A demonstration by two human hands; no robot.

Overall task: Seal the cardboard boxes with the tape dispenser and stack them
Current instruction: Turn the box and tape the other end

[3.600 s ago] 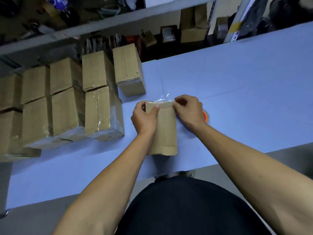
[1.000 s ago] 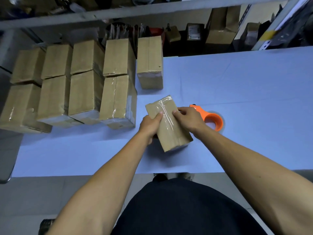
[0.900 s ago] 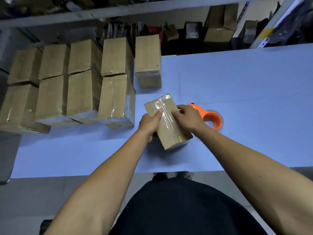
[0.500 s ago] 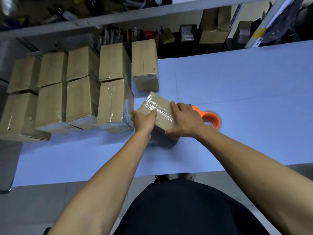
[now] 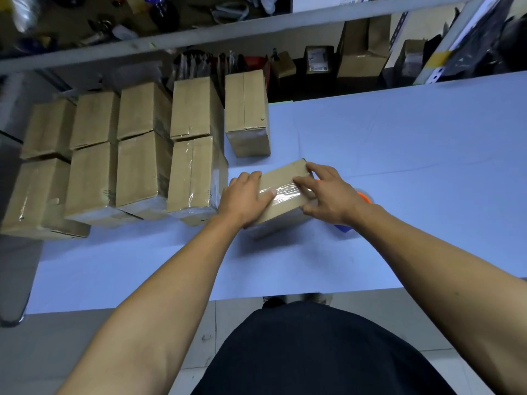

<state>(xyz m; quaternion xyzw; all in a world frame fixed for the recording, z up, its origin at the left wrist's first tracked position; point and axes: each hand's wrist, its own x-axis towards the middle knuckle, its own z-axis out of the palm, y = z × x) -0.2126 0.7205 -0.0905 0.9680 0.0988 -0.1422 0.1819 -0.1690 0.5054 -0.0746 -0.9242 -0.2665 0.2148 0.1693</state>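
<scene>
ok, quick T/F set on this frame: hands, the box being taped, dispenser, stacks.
1. Both hands are on the box. True: left hand and right hand rest on it.
2. The right hand holds the tape dispenser. False: the orange dispenser lies on the table behind that hand.
3. Clear tape runs across the box's top. True.
4. The stacked boxes sit right of the hands. False: the stacks are on the left.

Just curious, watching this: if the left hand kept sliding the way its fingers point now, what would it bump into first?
The left hand points up and to the right across the taped box. Going on, it would probably meet the right hand's fingertips first, which rest on the same tape strip.
</scene>
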